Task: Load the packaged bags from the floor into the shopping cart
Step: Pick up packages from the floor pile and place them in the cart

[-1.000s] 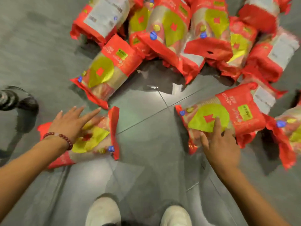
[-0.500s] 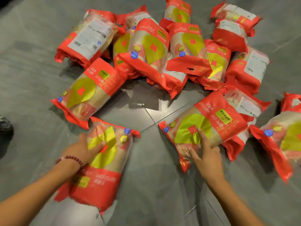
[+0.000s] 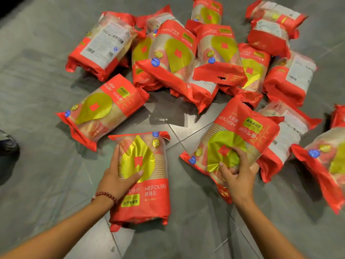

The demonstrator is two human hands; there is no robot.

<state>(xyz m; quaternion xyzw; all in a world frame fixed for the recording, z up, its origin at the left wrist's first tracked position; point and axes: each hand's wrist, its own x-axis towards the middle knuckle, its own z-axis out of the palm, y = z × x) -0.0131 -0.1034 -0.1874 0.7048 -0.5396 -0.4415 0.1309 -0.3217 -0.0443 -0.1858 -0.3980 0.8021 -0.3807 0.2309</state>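
Observation:
Several red packaged bags with gold labels lie in a heap (image 3: 188,58) on the grey tiled floor. My left hand (image 3: 116,177), with a bead bracelet on its wrist, is wrapped around the side of one bag (image 3: 147,195) that stands lengthwise in front of me. My right hand (image 3: 237,176) pinches the wrapping of a second bag (image 3: 240,128) lying to the right. No shopping cart is in view.
Another bag (image 3: 104,109) lies just beyond my left hand. More bags (image 3: 328,161) lie at the right edge. A dark shoe (image 3: 8,144) of someone else shows at the left edge. Grey floor (image 3: 37,184) surrounds the heap.
My left hand has closed on its bag, turned it lengthwise and drawn it toward the middle. My right hand has gone from resting on the right bag to pinching its wrapping.

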